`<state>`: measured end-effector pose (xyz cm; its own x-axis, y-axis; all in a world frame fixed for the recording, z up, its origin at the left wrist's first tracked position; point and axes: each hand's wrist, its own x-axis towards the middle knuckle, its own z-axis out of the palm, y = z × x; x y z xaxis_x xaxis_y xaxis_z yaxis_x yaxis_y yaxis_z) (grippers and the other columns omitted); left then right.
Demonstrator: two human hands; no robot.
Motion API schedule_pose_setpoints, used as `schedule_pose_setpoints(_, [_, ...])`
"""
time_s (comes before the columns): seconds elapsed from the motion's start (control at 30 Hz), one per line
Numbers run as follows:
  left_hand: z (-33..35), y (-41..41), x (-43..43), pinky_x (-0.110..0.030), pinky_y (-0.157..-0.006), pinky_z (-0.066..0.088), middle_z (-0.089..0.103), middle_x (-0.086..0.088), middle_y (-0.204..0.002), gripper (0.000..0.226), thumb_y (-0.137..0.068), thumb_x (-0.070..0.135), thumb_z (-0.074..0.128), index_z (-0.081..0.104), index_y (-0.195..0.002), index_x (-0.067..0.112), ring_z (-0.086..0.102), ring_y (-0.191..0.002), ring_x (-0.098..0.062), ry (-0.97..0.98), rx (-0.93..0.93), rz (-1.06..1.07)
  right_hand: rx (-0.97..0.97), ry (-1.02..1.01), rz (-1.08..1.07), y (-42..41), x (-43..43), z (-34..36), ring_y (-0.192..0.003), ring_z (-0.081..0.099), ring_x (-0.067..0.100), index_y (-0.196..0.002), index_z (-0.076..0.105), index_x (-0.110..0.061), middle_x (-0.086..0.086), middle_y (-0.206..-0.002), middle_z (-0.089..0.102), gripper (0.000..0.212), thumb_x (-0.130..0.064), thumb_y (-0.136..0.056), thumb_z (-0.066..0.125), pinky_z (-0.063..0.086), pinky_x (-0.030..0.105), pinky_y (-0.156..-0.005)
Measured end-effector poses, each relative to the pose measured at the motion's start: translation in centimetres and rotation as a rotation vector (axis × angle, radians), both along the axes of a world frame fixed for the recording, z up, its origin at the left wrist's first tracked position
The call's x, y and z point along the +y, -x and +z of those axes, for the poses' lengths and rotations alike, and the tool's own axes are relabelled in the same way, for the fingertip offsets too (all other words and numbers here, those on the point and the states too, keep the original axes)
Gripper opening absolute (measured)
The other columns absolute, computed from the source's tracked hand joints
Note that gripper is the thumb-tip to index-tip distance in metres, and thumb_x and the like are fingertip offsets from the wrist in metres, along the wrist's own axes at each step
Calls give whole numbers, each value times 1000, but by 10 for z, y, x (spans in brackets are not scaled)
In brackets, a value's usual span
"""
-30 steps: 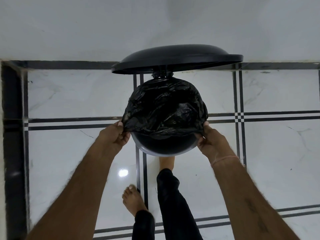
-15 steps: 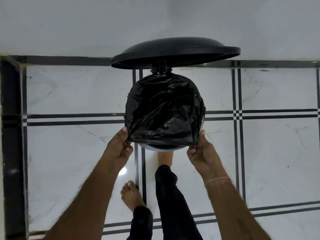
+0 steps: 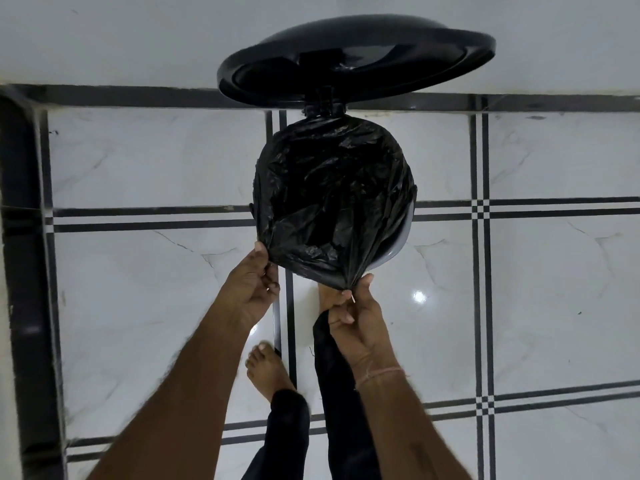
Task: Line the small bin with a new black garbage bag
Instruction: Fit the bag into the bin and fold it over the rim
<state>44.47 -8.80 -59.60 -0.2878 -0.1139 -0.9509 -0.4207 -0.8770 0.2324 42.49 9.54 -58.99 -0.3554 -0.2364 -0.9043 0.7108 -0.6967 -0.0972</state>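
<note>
A black garbage bag (image 3: pixel 332 199) is spread over the mouth of the small round bin, whose grey rim (image 3: pixel 398 249) shows only at the near right. The bin's black lid (image 3: pixel 353 60) stands raised behind it. My left hand (image 3: pixel 254 282) pinches the bag's near-left edge. My right hand (image 3: pixel 353 310) grips a gathered bunch of the bag at the near edge, pulled taut toward me.
The bin stands on a glossy white tiled floor (image 3: pixel 156 161) with black stripes, close to a white wall (image 3: pixel 138 39). My bare left foot (image 3: pixel 266 368) is on the floor; my right foot (image 3: pixel 327 294) sits at the bin's base. A dark border (image 3: pixel 20 237) runs along the left.
Both hands have drawn the bag's near edge toward me over the rim. My right hand has shifted left and bunched the plastic into a tight gather. The view has tilted upward slightly.
</note>
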Motion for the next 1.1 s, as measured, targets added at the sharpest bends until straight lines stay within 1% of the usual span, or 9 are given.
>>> schedule_pose_setpoints(0.13, [-11,-2,3,-14,-43,36,61,10,-73,15,-99,37,63,64,-93,23,51,-50,-1,-18,-9,43,-9,-37,-118,-6,-10,-17,-44,51,3,-104,65,-17,-4,-95,63,22,-37,-97,57,36,14,-33])
schedule_pose_setpoints(0.33, [-23,9,5,-15,-42,37,64,4,-75,19,-103,18,59,64,-84,19,50,-60,-5,-16,-21,9,-36,-85,-214,16,-7,-38,-51,54,11,-99,66,-11,2,-85,65,33,-36,-108,47,45,18,-43])
schedule_pose_setpoints(0.4, [-23,16,4,-16,-47,44,66,0,-83,15,-101,13,62,65,-88,17,56,-66,-10,11,-34,11,-59,-121,-209,25,-7,-39,-52,55,12,-94,65,-11,2,-81,60,32,-36,-108,50,48,20,-46])
schedule_pose_setpoints(0.5, [-12,23,3,-24,-69,54,73,2,-93,22,-101,40,62,69,-99,19,68,-80,-13,83,-42,77,-97,-163,-219,40,-7,-19,-63,55,14,-86,64,-13,0,-79,59,35,-44,-101,61,54,20,-53])
schedule_pose_setpoints(0.6, [2,27,-3,-29,-82,54,75,7,-108,42,-94,59,59,69,-113,23,70,-97,-12,154,-17,24,-26,-301,-130,55,5,9,-83,61,16,-101,64,-8,1,-93,63,44,-52,-97,64,60,25,-54])
schedule_pose_setpoints(0.8, [11,39,-1,-25,-68,50,71,4,-93,15,-96,32,70,63,-101,20,65,-83,-12,362,-88,-33,228,-811,278,72,18,3,-90,70,20,-121,56,-8,8,-109,69,47,-30,-89,82,58,28,-71])
schedule_pose_setpoints(0.93, [5,39,0,-27,-67,49,69,2,-89,15,-97,29,70,60,-87,23,62,-82,-15,415,-89,-30,380,-1126,411,74,14,-5,-79,67,19,-116,51,-20,-2,-102,62,49,-30,-84,86,60,35,-62])
schedule_pose_setpoints(1.03, [2,37,-1,-28,-69,47,69,1,-92,15,-97,28,70,60,-88,23,61,-85,-17,432,-82,-21,371,-1225,437,78,20,-12,-83,72,27,-88,58,-34,-3,-90,70,25,-44,-84,80,63,50,-73])
schedule_pose_setpoints(1.1, [1,37,-1,-28,-69,48,70,1,-91,15,-97,28,70,60,-88,23,63,-84,-16,427,-88,-9,337,-1205,420,84,29,-16,-77,73,28,-76,58,-29,1,-81,73,25,-41,-88,76,62,48,-75])
